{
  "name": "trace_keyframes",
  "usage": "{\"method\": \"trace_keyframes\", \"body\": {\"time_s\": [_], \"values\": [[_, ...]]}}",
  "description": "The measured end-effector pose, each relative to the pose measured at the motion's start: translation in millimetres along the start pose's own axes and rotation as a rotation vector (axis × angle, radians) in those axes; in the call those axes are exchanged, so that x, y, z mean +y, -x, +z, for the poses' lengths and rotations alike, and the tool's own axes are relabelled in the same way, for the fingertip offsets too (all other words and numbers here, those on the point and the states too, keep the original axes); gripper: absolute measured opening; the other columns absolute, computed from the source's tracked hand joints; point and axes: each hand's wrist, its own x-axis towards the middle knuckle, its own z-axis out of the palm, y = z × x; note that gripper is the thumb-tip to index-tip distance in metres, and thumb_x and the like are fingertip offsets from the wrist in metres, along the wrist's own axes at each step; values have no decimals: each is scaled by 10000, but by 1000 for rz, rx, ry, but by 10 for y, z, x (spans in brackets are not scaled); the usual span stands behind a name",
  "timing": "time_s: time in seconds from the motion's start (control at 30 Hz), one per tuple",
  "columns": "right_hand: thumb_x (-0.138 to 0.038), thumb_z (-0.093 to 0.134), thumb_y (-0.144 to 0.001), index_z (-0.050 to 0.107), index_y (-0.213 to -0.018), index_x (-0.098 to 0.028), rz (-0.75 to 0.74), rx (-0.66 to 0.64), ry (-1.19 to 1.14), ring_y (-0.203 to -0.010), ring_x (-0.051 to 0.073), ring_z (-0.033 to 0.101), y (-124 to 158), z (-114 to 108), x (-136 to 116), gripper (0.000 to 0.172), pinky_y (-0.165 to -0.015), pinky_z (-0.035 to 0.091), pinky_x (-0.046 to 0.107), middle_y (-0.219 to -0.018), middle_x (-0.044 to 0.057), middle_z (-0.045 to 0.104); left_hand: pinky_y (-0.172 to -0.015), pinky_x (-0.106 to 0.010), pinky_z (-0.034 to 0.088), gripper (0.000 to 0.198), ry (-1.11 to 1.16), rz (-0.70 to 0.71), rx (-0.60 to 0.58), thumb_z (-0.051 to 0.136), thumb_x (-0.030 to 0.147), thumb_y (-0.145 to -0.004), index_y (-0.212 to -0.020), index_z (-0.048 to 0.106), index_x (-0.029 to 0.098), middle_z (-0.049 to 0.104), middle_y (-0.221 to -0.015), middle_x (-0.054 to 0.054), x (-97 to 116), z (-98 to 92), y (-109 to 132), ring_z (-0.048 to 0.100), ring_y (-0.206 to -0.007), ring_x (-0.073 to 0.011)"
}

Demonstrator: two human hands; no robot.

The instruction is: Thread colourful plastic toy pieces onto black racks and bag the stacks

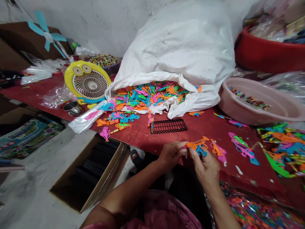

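My right hand holds a small bunch of plastic toy pieces, orange and blue and shaped like little toy guns, above the table's front edge. My left hand is closed, its fingertips pinched at the left end of the bunch, where a bit of pink shows. Just beyond my hands, a black plastic grid rack lies flat on the table. Right of my right hand lies an orange and pink toy piece; farther right is a pink, green and blue cluster.
A large white sack spills coloured toy pieces onto the red table. A yellow fan stands left, a pink basin right. Below left is a cardboard box of black racks; a red tub is at the back.
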Motion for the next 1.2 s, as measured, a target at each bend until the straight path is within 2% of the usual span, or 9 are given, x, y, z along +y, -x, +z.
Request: {"method": "trace_keyframes", "body": {"time_s": [0.17, 0.3, 0.43, 0.5, 0.57, 0.7, 0.87, 1.07, 1.2], "values": [[-458, 571, -875, 667, -809, -181, 135, -94, -89, -627, 156, 592, -69, -14, -50, 301, -607, 459, 259, -707, 22, 668, -747, -279, 496, 324, 44, -45, 1, 471, 398, -955, -1118, 646, 180, 680, -833, -39, 0, 34, 6, 633, -751, -172], [-513, 568, -861, 649, -821, -180, 215, -177, -128, -625, 148, 564, -126, 18, -92, 345, -589, 442, 252, -716, 19, 650, -670, -266, 476, 315, 325, -183, 12, 498, 429, -930, -931, 657, 156, 640, -736, -25, -43, 98, 21, 594, -671, -159], [-543, 458, -925, 642, -870, -194, 300, -346, -220, -559, 128, 523, -210, -18, -55, 399, -534, 413, 238, -649, -4, 605, -597, -244, 445, 407, 574, -371, 102, 604, 489, -868, -1090, 564, 150, 651, -705, -7, -101, 47, 44, 583, -571, -135], [-546, 440, -935, 655, -994, -203, 342, -307, -267, -596, 135, 559, -272, -29, -2, 409, -553, 438, 244, -725, 10, 648, -615, -247, 444, 470, 673, -421, 118, 648, 509, -838, -1110, 535, 143, 688, -764, -31, -91, -36, 30, 597, -577, -130], [-542, 518, -897, 663, -1099, -215, 324, -262, -258, -745, 162, 629, -336, -7, 51, 410, -659, 491, 270, -904, 44, 701, -659, -253, 450, 463, 742, -454, 71, 650, 524, -836, -1053, 582, 121, 708, -831, -65, -50, -127, 1, 604, -612, -123], [-504, 594, -851, 716, -1064, -218, 214, -342, -280, -992, 215, 641, -419, 141, 102, 377, -885, 486, 350, -1091, 77, 700, -663, -242, 447, 461, 733, -518, -15, 612, 545, -860, -935, 690, 97, 680, -746, -51, 34, -239, -34, 579, -620, -114], [-477, 611, -840, 723, -976, -203, 205, -388, -333, -928, 214, 647, -439, 362, 129, 326, -840, 490, 344, -975, 62, 713, -633, -233, 443, 468, 663, -558, 25, 682, 545, -805, -933, 713, 96, 671, -724, -32, -29, -244, 12, 578, -622, -114], [-427, 651, -744, 715, -921, -181, 234, -257, -213, -812, 212, 629, -441, 551, 109, 309, -755, 481, 344, -885, 60, 699, -812, -308, 501, 444, 643, -465, 216, 774, 454, -739, -1031, 699, 128, 729, -887, -47, -219, -219, 30, 664, -815, -173], [-344, 633, -740, 717, -894, -200, 168, -215, -243, -838, 196, 616, -436, 666, 68, 226, -733, 486, 312, -913, 57, 676, -844, -337, 517, 382, 486, -399, 276, 746, 419, -769, -1022, 711, 136, 747, -953, -77, -248, -264, 27, 684, -882, -208]]}}
